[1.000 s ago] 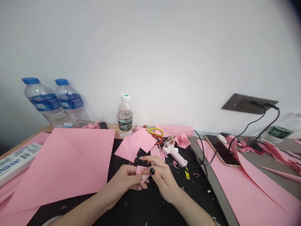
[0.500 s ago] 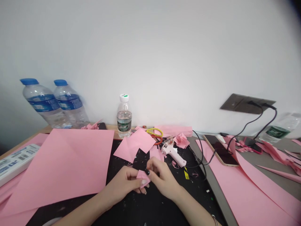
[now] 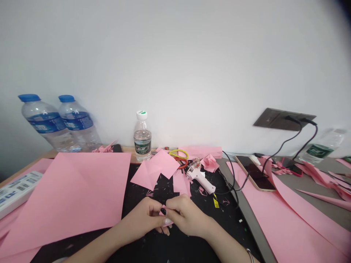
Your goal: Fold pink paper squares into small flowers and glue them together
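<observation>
Between my two hands, over the black mat (image 3: 175, 243), is a small piece of folded pink paper (image 3: 168, 224), mostly covered by my fingers. My left hand (image 3: 146, 217) pinches it from the left, thumb on top. From the right, my right hand (image 3: 188, 217) grips it too, its dark-nailed thumb pressed on the paper beside my left thumb. Just beyond my hands lie cut pink paper squares (image 3: 155, 168), a pale pink glue gun (image 3: 201, 179) and a folded pink paper flower (image 3: 210, 163).
A water bottle (image 3: 142, 138) stands by the wall; two larger bottles (image 3: 45, 122) lean at left. A large pink sheet (image 3: 82, 190) covers the left side. Scissors with yellow and orange handles (image 3: 181, 159) lie behind. Right are a phone (image 3: 255, 173), cables and a wall socket (image 3: 283, 118).
My right hand has come in closer to my left, its thumb moving down and left onto the folded paper, which is now more hidden. The view has shifted slightly.
</observation>
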Tool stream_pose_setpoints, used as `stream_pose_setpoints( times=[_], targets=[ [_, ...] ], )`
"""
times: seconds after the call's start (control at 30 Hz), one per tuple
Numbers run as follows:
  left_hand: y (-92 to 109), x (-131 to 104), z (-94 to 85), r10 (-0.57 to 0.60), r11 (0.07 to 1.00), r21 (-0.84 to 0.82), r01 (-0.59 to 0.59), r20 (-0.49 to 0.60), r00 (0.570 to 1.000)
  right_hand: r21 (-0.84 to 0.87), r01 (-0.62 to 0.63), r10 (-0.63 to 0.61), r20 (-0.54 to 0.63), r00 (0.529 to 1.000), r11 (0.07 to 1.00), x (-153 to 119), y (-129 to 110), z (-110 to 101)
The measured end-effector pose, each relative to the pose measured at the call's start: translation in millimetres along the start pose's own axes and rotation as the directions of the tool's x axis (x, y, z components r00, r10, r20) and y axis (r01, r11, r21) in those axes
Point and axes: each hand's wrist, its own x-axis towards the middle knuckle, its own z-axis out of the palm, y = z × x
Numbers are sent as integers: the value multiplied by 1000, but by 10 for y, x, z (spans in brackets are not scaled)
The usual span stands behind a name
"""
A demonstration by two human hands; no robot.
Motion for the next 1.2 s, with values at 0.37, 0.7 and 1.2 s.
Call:
stream_pose_setpoints(
  times=[0.37, 0.7, 1.2],
  targets=[
    [158, -66, 46, 74, 969, 247, -11, -247, 966, -115, -89, 40, -377, 925, 989, 4, 27, 42],
    [34, -65, 34, 337, 777, 603, -180, -156, 928, -186, -37, 10, -144, 989, 982, -9, -88, 78],
    [91, -66, 36, 254, 911, 397, -114, -321, 912, 75, -78, 101, -392, 914, 994, 26, 29, 67]
  ],
)
